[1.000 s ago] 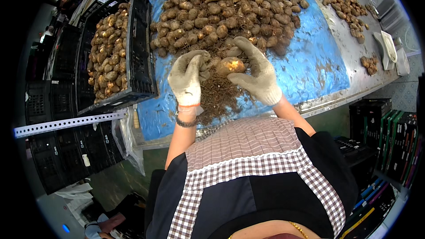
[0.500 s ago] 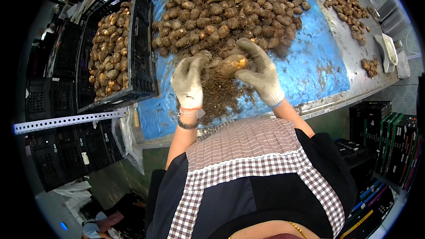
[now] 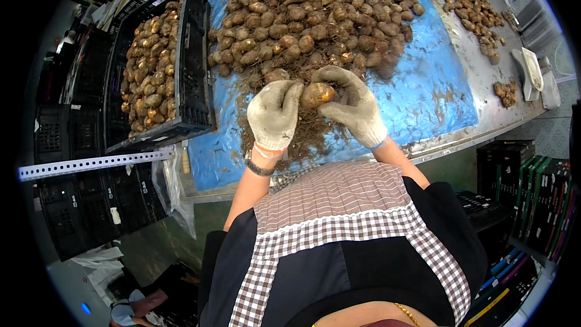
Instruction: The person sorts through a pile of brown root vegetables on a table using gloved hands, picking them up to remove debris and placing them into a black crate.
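Black plastic forms the crate at far left, filled with tubers; its near side wall rises as an edge, with a strip of blue sheet between it and the gloved left hand. That hand, the nearer one to the crate, has thumb and fingers drawn together at the left end of the held tuber — whether it pinches anything I cannot tell. The tuber lies between both hands, long axis roughly side to side, above loose root fibres. The right hand curls thumb and fingers about its right end, holding it. The heap crowds the far side; rightward — open sheet, then bare metal table.
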A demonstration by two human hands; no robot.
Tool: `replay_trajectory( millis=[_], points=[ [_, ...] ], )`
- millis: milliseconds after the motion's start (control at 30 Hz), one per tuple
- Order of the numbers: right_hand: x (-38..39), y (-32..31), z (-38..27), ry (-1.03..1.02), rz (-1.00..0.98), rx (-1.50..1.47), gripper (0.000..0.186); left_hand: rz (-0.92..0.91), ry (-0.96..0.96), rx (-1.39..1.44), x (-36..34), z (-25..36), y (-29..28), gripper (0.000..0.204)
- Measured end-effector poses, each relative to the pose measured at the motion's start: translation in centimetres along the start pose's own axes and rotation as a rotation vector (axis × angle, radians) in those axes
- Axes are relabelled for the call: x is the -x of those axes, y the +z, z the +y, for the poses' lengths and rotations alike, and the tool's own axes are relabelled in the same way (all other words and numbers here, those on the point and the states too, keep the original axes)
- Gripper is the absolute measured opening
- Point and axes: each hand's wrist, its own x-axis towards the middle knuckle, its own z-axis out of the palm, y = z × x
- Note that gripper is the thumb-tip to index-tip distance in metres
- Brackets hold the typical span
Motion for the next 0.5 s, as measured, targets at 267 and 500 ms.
replay_trajectory(
  millis=[267,500],
  points=[
    [-0.6,-0.1,1.4,-0.124,-0.015,-0.138,0.060,-0.046,-0.972,0.808,0.4,-1.8,-0.1,0.032],
    [-0.5,-0.5,1.3,-0.120,-0.049,-0.140,0.059,-0.218,-0.194,0.258,0.8,-1.0,0.6,0.027]
  ],
)
